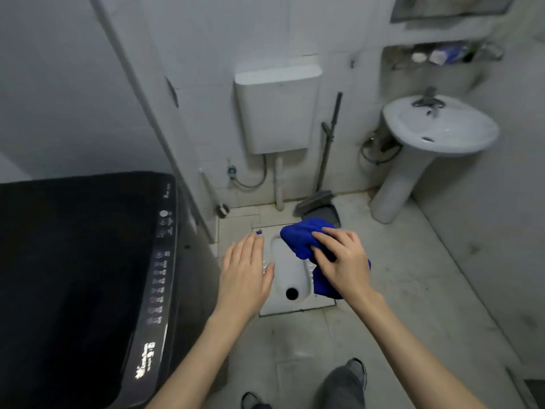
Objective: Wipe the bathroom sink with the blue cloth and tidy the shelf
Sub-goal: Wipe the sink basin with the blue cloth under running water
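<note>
My right hand [342, 262] grips a bunched blue cloth [303, 237] in mid-air, over the floor in front of me. My left hand [246, 271] hovers flat beside it, fingers spread, holding nothing. The white pedestal sink [442, 129] with a metal tap [427, 100] stands at the far right, well away from both hands. Above the sink is a wall shelf [398, 56] with a few small containers and a blue packet [451, 53].
A black top-loading washing machine [79, 276] fills the left. A squat toilet [290, 276] is set in the floor below my hands, a white cistern [277, 107] on the wall behind. A broom and dustpan [320, 206] lean by the wall. My feet show at the bottom.
</note>
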